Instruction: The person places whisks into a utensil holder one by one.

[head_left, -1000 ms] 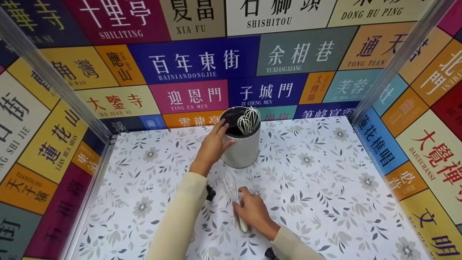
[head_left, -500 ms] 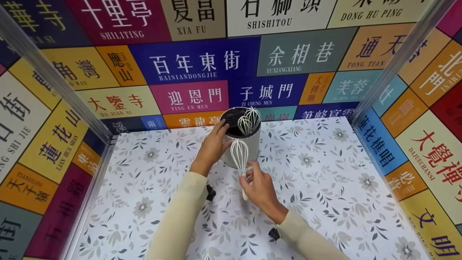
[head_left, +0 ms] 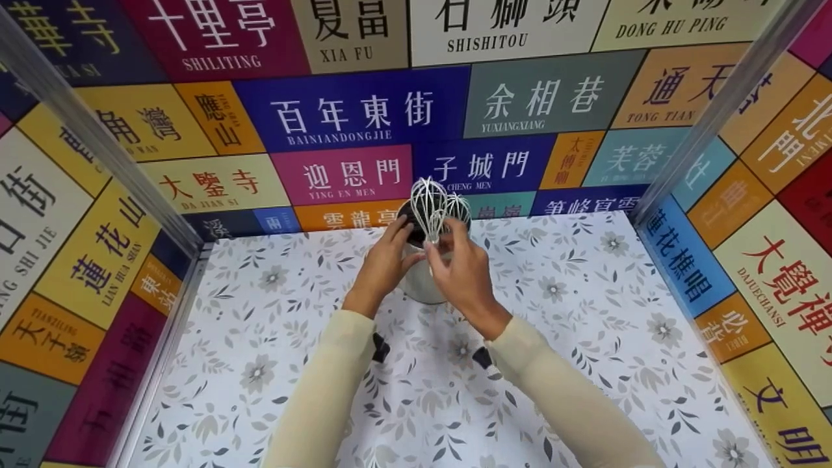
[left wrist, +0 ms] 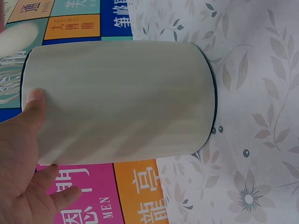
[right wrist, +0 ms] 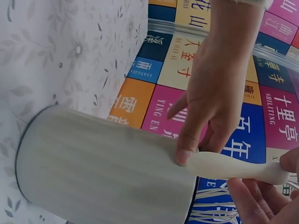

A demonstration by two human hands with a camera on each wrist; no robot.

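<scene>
A pale grey cylindrical utensil holder (head_left: 422,286) with a black rim and inside stands upright at the back of the table. My left hand (head_left: 382,263) holds its left side near the rim, with the thumb (left wrist: 36,100) on the pale wall. My right hand (head_left: 465,273) pinches a white whisk (head_left: 427,195) where the handle meets the wires. The whisk's wires point up, and its handle (right wrist: 224,165) angles down over the holder's mouth, the rounded end close to the rim. Behind it, other whisks (head_left: 459,207) stand in the holder, partly hidden by my right hand.
The table (head_left: 552,390) has a white cover with grey leaves and flowers. Colourful sign-printed panels (head_left: 351,110) rise behind and at both sides, with clear corner strips (head_left: 702,104) between them. Small black pieces (head_left: 380,349) sit at both wrists.
My right hand has lifted the whisk from the table and carried it forward and up to above the holder, turning it wires up. My left hand stays on the holder.
</scene>
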